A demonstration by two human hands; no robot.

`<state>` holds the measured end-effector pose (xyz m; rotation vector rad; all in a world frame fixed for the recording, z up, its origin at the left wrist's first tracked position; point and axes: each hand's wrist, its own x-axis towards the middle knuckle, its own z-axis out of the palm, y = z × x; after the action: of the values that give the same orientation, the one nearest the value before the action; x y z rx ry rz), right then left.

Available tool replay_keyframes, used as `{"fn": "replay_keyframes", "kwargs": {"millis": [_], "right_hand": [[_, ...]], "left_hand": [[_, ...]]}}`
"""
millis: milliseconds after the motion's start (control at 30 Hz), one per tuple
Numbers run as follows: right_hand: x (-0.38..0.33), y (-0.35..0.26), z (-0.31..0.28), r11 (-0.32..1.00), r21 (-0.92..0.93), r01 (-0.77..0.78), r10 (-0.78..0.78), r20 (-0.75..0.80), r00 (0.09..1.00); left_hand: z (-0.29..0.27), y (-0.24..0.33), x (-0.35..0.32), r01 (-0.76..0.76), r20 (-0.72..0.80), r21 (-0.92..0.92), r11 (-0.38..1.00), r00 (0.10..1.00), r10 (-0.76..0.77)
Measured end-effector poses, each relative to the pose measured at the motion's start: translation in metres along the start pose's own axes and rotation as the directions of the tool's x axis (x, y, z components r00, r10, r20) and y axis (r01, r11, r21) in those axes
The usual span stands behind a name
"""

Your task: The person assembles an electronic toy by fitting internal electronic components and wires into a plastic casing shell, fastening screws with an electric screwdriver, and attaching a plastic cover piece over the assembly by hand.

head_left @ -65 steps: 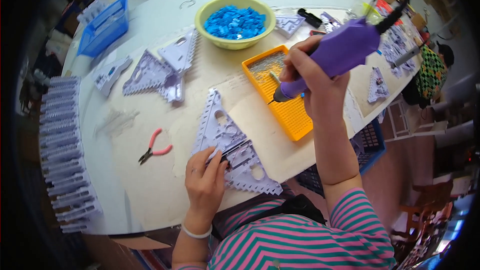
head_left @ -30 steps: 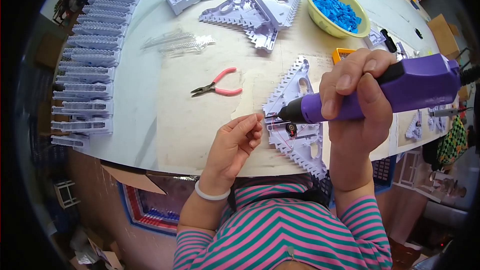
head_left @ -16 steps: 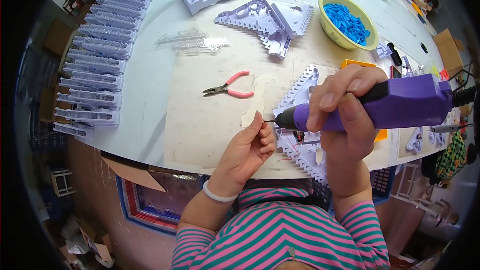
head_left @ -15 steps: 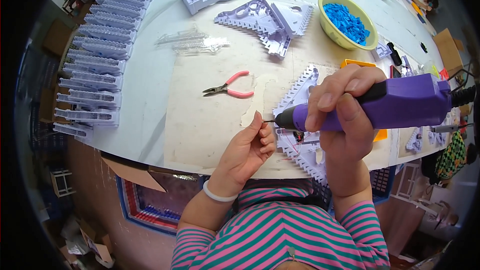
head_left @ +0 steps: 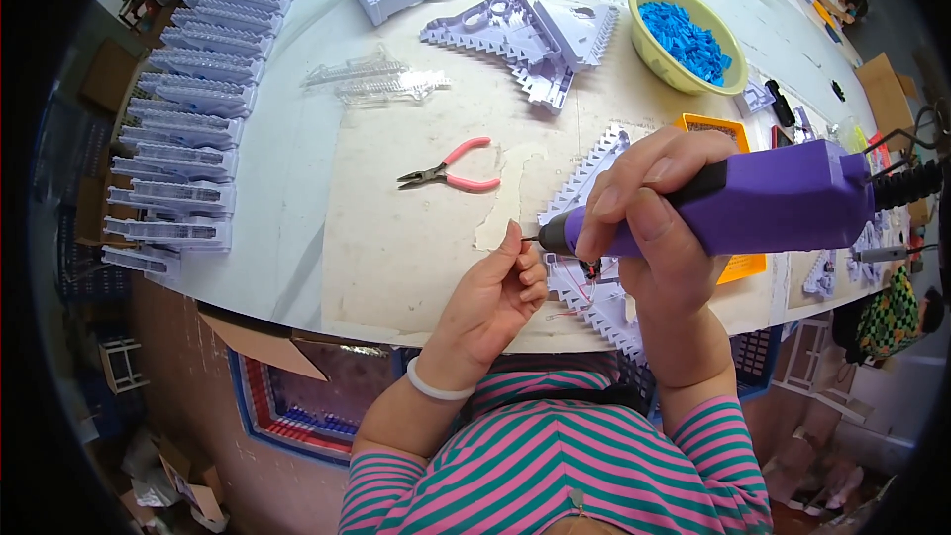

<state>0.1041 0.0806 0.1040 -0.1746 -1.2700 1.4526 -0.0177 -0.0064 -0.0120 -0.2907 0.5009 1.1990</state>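
My right hand point(head_left: 659, 208) is wrapped round a purple electric screwdriver point(head_left: 792, 200), held level with its black nose pointing left. At its tip, the thin bit meets the thumb and forefinger of my left hand point(head_left: 485, 302). Those fingers are curled closed, and whatever they pinch is too small to make out. Below the screwdriver lies a lilac plastic housing point(head_left: 581, 183) with toothed edges and thin red wires, partly covered by my right hand. Pliers with pink handles point(head_left: 451, 166) rest on the board to the left, jaws pointing left.
Stacked lilac housings point(head_left: 193, 129) line the table's left side. Clear plastic strips point(head_left: 381, 79) and more toothed lilac shells point(head_left: 500, 30) lie farther back. A yellow-green bowl point(head_left: 644, 45) holds blue pieces. An orange tray point(head_left: 750, 266) sits partly behind my right hand. A cable trails off right.
The screwdriver and my right hand have shifted slightly left, uncovering more of the orange tray. My left hand keeps its pinch by the bit.
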Motion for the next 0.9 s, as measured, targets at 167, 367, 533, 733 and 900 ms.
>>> {"fn": "replay_keyframes", "kwargs": {"millis": [167,367,533,733,900], "right_hand": [[0.003,-0.003,-0.005,1.0,-0.007,0.012,-0.013,-0.026,1.0],[0.004,-0.011,-0.028,0.978,-0.201,-0.063,0.038,-0.122,0.992],[-0.002,-0.005,-0.042,0.911,-0.4,-0.097,0.06,-0.103,0.993],[-0.007,0.001,-0.05,0.894,-0.443,-0.069,0.073,-0.007,0.997],[-0.009,0.005,-0.056,0.876,-0.482,-0.034,0.083,0.081,0.993]], "left_hand": [[-0.001,-0.005,0.002,-0.013,-0.035,0.051,0.999,0.999,0.015],[-0.015,-0.021,-0.007,-0.553,0.607,0.791,-0.261,0.663,0.438],[-0.003,-0.036,0.017,-0.475,0.855,0.359,-0.804,0.513,0.078],[-0.004,-0.037,0.021,-0.396,0.79,0.353,-0.848,0.611,0.044],[-0.007,-0.037,0.02,-0.404,0.808,0.351,-0.845,0.586,0.055]]}}
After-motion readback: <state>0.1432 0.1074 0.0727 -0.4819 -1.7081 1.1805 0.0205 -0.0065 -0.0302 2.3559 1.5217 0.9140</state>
